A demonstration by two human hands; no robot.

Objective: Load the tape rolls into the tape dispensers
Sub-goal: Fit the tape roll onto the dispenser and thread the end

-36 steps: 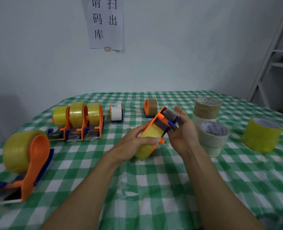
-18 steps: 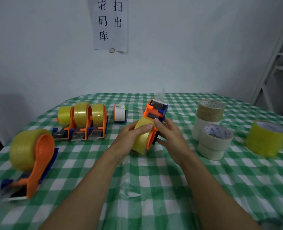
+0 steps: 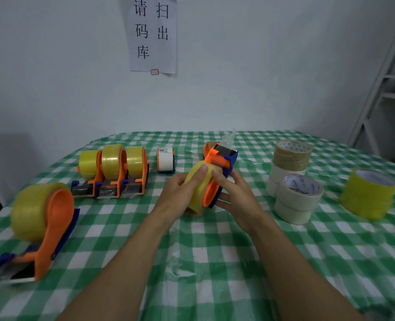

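1. The left hand (image 3: pixel 178 193) wraps its fingers (image 3: pixel 201 171) around the yellow tape roll (image 3: pixel 197 188), which sits in the dispenser (image 3: pixel 222 158) above the bench (image 3: pixel 215 262).
2. The right hand (image 3: pixel 236 195) grips the dispenser at the roll's 3 o'clock, with the cutter end pointing to 12.

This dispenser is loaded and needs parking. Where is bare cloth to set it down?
Bare cloth lies between the big left dispenser and the left forearm, and near the table edge right of the right forearm. Crowded: the three-dispenser row at left rear, and the tape rolls at right.
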